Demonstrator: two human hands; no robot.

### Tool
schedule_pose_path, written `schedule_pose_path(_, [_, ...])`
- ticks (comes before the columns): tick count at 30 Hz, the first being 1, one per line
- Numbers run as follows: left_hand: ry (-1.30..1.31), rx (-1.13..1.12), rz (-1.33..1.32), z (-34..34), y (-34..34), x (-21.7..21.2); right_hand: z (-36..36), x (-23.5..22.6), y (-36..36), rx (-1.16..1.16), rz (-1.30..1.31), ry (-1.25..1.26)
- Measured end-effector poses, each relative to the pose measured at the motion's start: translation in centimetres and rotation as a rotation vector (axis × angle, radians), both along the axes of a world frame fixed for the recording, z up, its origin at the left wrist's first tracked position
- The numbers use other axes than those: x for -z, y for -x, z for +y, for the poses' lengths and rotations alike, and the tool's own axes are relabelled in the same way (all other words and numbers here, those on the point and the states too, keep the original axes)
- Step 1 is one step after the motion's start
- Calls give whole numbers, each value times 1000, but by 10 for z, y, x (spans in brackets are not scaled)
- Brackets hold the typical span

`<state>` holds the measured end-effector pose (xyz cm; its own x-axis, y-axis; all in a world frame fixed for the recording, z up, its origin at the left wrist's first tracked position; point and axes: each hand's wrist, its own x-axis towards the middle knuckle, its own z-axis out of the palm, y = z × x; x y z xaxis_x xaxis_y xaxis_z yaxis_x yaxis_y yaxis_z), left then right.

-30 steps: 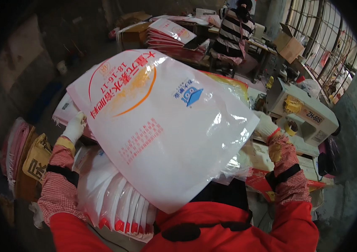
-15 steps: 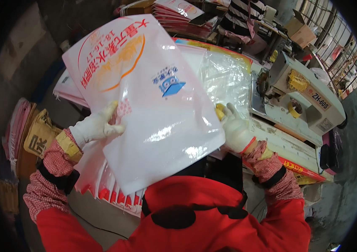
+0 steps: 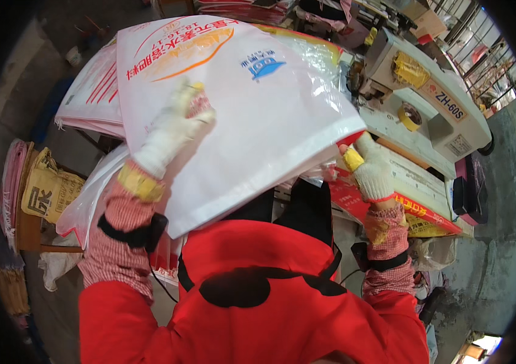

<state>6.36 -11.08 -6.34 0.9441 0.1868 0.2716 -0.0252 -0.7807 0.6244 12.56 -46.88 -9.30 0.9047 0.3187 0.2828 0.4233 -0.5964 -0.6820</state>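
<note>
A large white plastic sack (image 3: 252,121) with red lettering, an orange swirl and a small blue emblem is spread in front of me. My left hand (image 3: 176,130), in a white glove with a yellow-tipped finger, lies on its upper face with the fingers apart. At the sack's right corner, my right hand (image 3: 372,170), gloved too and with yellow tape on a finger, pinches the edge, where a bit of red shows. The sack hides most of the work surface underneath.
To the right stands an industrial sewing machine (image 3: 428,91) with a roll of yellow tape (image 3: 409,115). Stacked printed sacks (image 3: 91,91) lie at left, beyond a brown printed sack (image 3: 49,188). An open cardboard box (image 3: 425,24) sits at the far right.
The sack has shifted right and its right corner is lower. My left hand has moved right and up over it; my right hand has moved right and now grips the corner. The view has shifted.
</note>
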Motion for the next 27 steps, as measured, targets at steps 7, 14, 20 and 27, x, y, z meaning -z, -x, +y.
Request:
schedule_pose_path(7, [115, -476, -273, -4, 123, 61, 40, -6, 55, -139, -638, 60])
schedule_pose_path(14, [1260, -187, -78, -26, 178, 116, 98, 9, 0, -264, -482, 972])
schedule_pose_path(20, [1400, -44, -49, -12, 142, 95, 116, -15, 0, -354, -95, 489])
schedule_pose_path(27, [1215, -175, 25, -18, 164, 48, 111, -37, 23, -358, 125, 210])
